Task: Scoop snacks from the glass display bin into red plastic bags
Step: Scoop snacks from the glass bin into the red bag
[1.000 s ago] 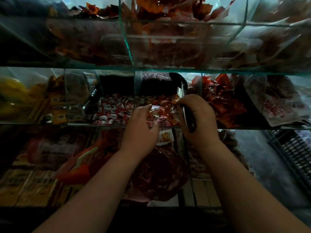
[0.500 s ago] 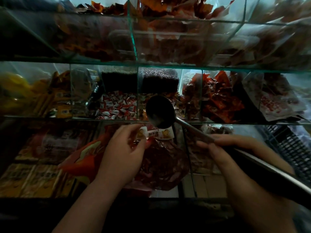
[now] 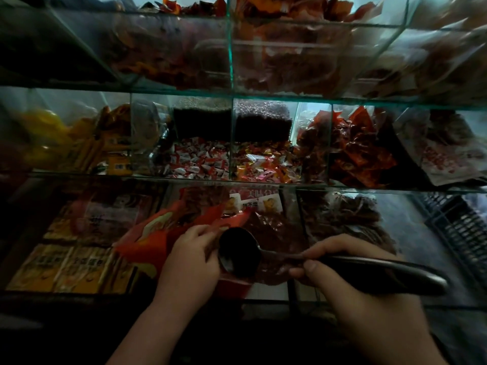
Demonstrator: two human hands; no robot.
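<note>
Head-camera view of bagging at the glass display bin.
Left hand grips the mouth of the red plastic bag, fingers curled over its edge. Right hand is wrapped around the handle of a dark ladle, whose bowl sits just beside the left hand. Wrapped snacks lie in the middle-shelf compartment above.

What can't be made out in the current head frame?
Head view, ladle: bowl too dark to tell if it carries snacks.
Head view, red bag: opening and fill covered by the left hand gripping it.
Head view, top-shelf packets: blurred behind glass.
</note>
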